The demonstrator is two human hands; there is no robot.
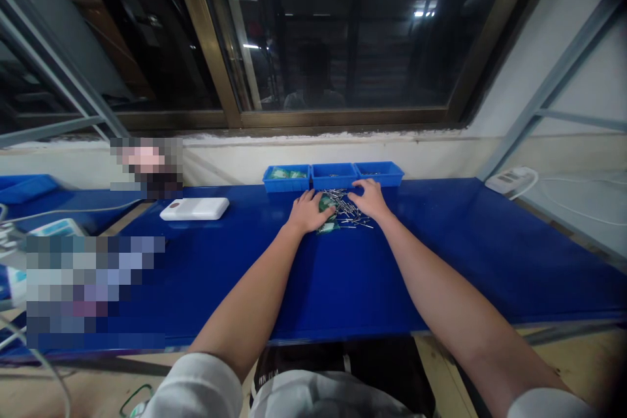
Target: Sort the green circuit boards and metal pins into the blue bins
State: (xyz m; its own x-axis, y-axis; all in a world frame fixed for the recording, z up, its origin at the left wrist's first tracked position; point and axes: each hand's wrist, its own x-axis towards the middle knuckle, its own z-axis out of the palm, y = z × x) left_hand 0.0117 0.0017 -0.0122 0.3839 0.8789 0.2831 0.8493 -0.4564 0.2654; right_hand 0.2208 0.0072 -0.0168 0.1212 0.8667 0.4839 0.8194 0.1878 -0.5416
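Observation:
My left hand point(308, 211) lies on the left edge of a green-printed clear plastic packet point(327, 227), its fingers stretched forward and its thumb across the packet. Whether it grips the packet is hard to make out. Right beside it, a loose heap of thin metal pins or screws point(349, 209) spreads on the blue tabletop. My right hand point(371, 198) hovers at or touches the heap's right side, thumb and forefinger apart, with nothing visible between them. Behind the hands stand a blue bin of green packets point(287, 174), a middle blue bin point(334, 167) and a right blue bin point(385, 166).
A white box-shaped device point(194, 209) lies to the left on the blue table point(343, 287). At far right sits a white power strip point(510, 179) with a cable. Another person, blurred out, is at the left near a blue tray point(27, 188). Metal frame posts flank the table.

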